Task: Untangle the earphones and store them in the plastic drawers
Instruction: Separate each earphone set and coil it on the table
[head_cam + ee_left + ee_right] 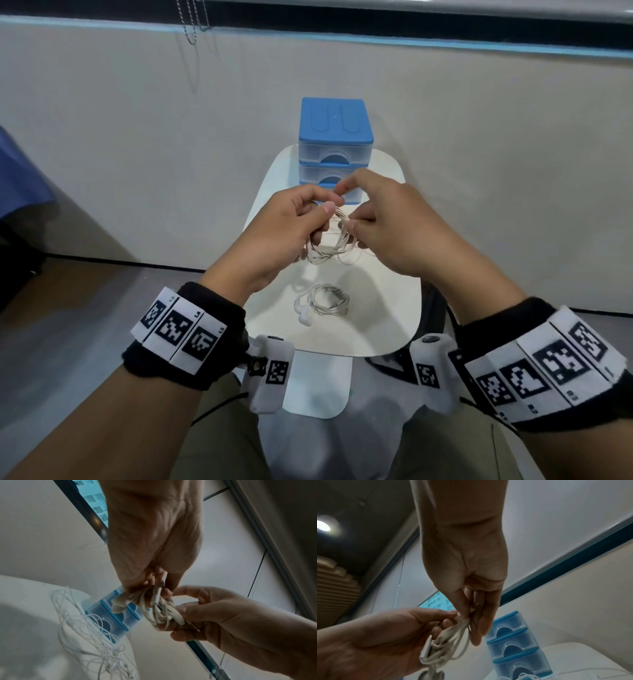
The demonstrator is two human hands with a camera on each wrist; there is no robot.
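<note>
We hold a bundle of tangled earphones (330, 240) up in the air in front of the plastic drawers (335, 147), both of our hands working at it together. Our left hand (284, 226) has its fingers and thumb curled around one side of the looped white cord, and our right hand (387, 226) pinches the cord from the other side, so the two hands nearly touch at the knot. In the left wrist view the cord (159, 609) shows bunched between the fingertips of both hands, and the right wrist view shows a slim inline piece (426, 649) of the cord hanging below our left palm. The drawers, blue on top with clear fronts, stand at the far end of the white desk (394, 329), and all of the drawers we can see look closed. On the desk nearer to us than the drawers, below our hands, lies a second pair of earphones (322, 303), loosely coiled, its white buds at the near-left of the coil.
</note>
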